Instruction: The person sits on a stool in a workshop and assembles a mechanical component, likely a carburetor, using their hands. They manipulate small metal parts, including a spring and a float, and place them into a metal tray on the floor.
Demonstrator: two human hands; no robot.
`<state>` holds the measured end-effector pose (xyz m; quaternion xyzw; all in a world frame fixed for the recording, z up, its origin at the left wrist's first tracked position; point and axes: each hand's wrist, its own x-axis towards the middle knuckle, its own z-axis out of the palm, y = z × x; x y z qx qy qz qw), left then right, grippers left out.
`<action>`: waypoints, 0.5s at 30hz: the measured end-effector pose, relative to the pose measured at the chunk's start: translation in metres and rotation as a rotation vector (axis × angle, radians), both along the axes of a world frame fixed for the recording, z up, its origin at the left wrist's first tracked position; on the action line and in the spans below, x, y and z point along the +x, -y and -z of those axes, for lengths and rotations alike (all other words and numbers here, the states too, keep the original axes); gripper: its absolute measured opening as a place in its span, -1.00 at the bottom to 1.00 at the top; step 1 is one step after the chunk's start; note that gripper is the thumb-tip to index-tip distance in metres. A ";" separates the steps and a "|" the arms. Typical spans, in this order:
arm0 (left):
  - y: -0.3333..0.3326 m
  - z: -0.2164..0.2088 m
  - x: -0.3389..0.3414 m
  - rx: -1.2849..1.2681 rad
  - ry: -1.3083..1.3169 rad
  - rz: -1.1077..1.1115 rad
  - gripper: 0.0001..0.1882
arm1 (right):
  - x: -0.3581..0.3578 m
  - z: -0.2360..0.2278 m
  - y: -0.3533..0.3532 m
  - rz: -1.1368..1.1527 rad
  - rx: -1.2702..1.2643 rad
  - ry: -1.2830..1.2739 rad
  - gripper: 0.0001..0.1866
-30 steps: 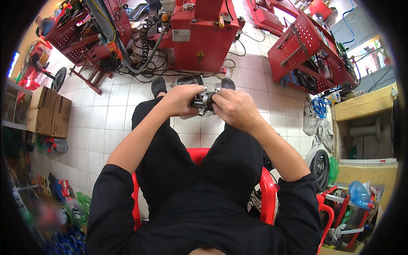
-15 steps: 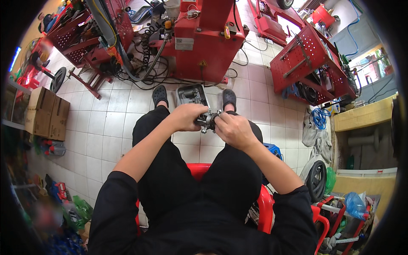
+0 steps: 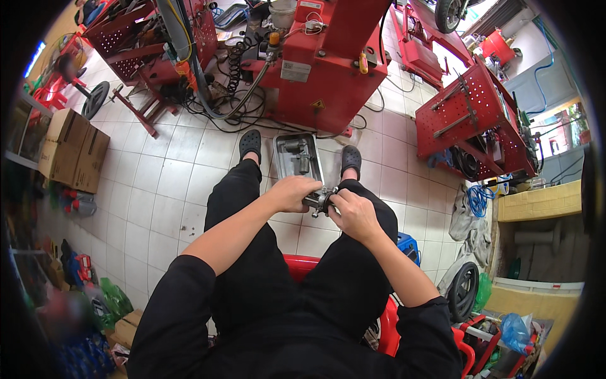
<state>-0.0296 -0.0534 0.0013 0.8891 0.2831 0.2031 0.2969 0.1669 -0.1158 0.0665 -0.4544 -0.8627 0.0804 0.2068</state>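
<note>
Between my knees I hold a small grey metal engine part (image 3: 320, 200) with a dark round section on its right end; its exact kind is hard to make out. My left hand (image 3: 293, 194) is closed around its left side, thumb on top. The fingers of my right hand (image 3: 355, 215) pinch the dark end from the right. On the floor just beyond, between my feet, lies a shallow metal tray (image 3: 283, 168). Inside it are grey metal pieces (image 3: 303, 155), apart from both hands.
A large red machine (image 3: 338, 95) with cables and hoses stands ahead. Red perforated carts (image 3: 448, 123) flank it. Cardboard boxes (image 3: 72, 151) are at the left, a black tyre (image 3: 464, 290) at the right. I sit on a red chair (image 3: 302, 265).
The view has shifted, so the surroundings sit further right. Both hands and the engine part are a little lower and nearer me, showing more of the tray. Both grips persist.
</note>
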 end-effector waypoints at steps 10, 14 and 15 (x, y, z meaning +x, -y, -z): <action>-0.012 0.006 -0.007 0.093 0.053 -0.154 -0.52 | -0.014 0.014 -0.019 0.186 -0.074 -0.144 -0.83; -0.014 0.003 -0.007 0.130 0.073 -0.203 -0.54 | -0.017 0.016 -0.024 0.236 -0.113 -0.174 -0.82; -0.014 0.002 -0.007 0.137 0.078 -0.219 -0.54 | -0.017 0.017 -0.026 0.242 -0.119 -0.182 -0.82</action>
